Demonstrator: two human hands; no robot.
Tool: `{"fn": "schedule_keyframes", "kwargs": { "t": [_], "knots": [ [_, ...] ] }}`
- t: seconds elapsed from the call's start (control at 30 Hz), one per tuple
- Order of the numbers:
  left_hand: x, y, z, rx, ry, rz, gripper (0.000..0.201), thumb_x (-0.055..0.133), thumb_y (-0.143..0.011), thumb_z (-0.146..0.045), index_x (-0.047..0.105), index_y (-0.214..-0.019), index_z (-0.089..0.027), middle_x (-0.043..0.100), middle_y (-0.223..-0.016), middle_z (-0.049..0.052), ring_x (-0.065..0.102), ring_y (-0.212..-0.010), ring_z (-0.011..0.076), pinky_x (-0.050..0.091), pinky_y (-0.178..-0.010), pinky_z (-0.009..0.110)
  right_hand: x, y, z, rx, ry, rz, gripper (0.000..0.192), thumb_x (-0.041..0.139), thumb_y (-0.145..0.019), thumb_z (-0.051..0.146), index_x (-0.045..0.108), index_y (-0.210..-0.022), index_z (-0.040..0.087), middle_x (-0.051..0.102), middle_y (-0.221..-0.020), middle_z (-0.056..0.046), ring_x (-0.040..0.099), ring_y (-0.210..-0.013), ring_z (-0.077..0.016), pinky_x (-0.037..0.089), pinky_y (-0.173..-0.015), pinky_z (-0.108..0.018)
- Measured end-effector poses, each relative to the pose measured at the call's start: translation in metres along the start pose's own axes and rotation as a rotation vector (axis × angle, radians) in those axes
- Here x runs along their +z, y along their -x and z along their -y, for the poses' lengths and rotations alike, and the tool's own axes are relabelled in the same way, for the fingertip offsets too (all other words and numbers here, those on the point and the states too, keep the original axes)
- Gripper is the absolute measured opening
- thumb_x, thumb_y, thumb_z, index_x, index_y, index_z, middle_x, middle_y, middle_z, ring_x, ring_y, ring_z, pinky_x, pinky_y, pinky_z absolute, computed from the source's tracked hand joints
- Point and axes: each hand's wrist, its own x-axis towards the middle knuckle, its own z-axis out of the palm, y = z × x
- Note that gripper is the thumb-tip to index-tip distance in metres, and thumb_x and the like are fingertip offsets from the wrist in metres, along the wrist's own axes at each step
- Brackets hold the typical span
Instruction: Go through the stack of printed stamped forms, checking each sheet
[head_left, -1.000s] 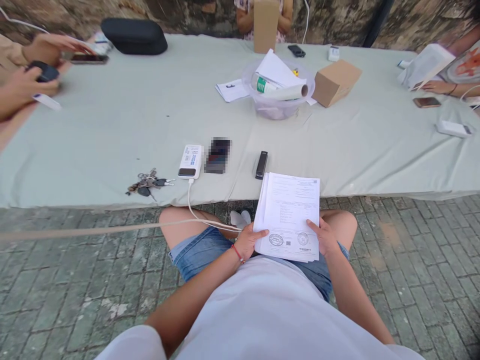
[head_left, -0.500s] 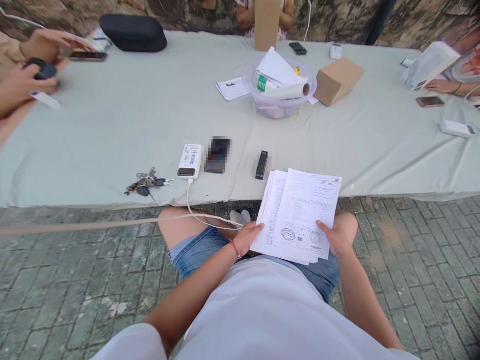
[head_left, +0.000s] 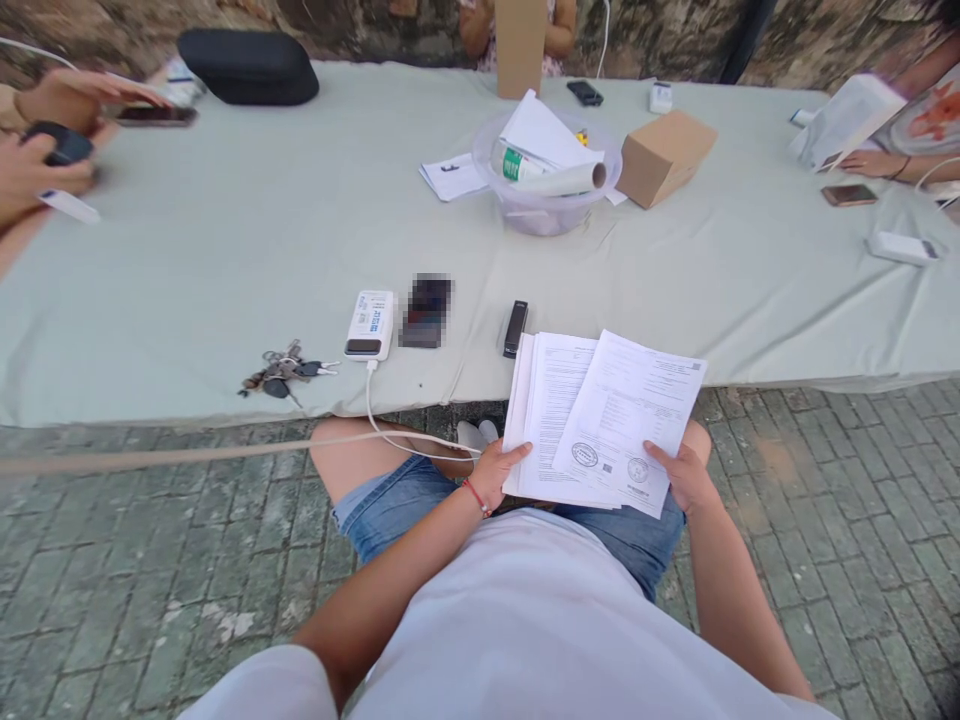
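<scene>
One stack of papers (head_left: 551, 420) is held over the lap, between both hands. The left hand (head_left: 496, 472) is clamped on the stack's lower left edge, thumb on top. The right hand (head_left: 684, 478) is clamped on one top sheet (head_left: 630, 420), which is fanned out to the right and tilted, its lower part overlapping the stack. The hands are apart, w/ the papers between them. Sheets are white, printed w/ fine black text; two round stamps and a small square code are seen near the top sheet's bottom edge. Exact sheet count cannot be told.

Just beyond the left hand, on the table (head_left: 225, 260) w/ pale green cloth, are laid one black bar-shaped device (head_left: 515, 328), one blurred phone (head_left: 425, 311), one white power bank (head_left: 370, 325) w/ a cable, and one bunch of keys (head_left: 283, 365). Farther beyond the hands are set one clear bowl (head_left: 555, 195) w/ papers and one brown box (head_left: 664, 157).
</scene>
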Motion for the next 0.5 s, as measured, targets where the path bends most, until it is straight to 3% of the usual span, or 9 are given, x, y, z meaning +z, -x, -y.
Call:
{"fn": "schedule_keyframes", "kwargs": {
  "t": [0.1, 0.23, 0.4, 0.5],
  "knots": [
    [-0.002, 0.003, 0.001, -0.036, 0.012, 0.034, 0.062, 0.096, -0.066, -0.042, 0.073, -0.115, -0.011, 0.077, -0.120, 0.020, 0.073, -0.112, 0.0369, 0.056, -0.105, 0.052, 0.019, 0.002, -0.001, -0.024, -0.016, 0.107, 0.068, 0.094, -0.069, 0.043, 0.069, -0.131, 0.031, 0.068, -0.142, -0.003, 0.058, -0.140, -0.0350, 0.044, -0.123, -0.059],
    [-0.007, 0.005, 0.002, -0.089, 0.003, 0.043, 0.060, 0.091, -0.071, -0.050, 0.073, -0.113, -0.010, 0.078, -0.114, 0.020, 0.074, -0.110, 0.0372, 0.057, -0.103, 0.053, 0.028, -0.003, -0.007, -0.027, 0.002, 0.130, 0.065, 0.094, -0.068, 0.044, 0.071, -0.126, 0.029, 0.067, -0.143, -0.005, 0.057, -0.140, -0.0353, 0.042, -0.124, -0.057],
    [-0.010, 0.006, 0.003, -0.073, -0.008, -0.002, 0.054, 0.091, -0.069, -0.052, 0.076, -0.106, -0.016, 0.077, -0.117, 0.021, 0.070, -0.118, 0.0398, 0.057, -0.099, 0.049, 0.001, -0.015, -0.008, -0.057, 0.009, -0.075, 0.064, 0.097, -0.059, 0.045, 0.074, -0.115, 0.023, 0.075, -0.129, -0.011, 0.064, -0.131, -0.0413, 0.050, -0.115, -0.062],
    [-0.008, 0.004, 0.004, -0.073, 0.008, -0.021, 0.053, 0.093, -0.065, -0.053, 0.076, -0.102, -0.019, 0.076, -0.119, 0.019, 0.068, -0.121, 0.0409, 0.057, -0.097, 0.047, -0.014, -0.011, -0.001, -0.169, -0.047, -0.126, 0.076, 0.098, -0.058, 0.039, 0.068, -0.127, 0.026, 0.074, -0.132, -0.009, 0.064, -0.132, -0.0390, 0.053, -0.113, -0.059]
  ]
}}
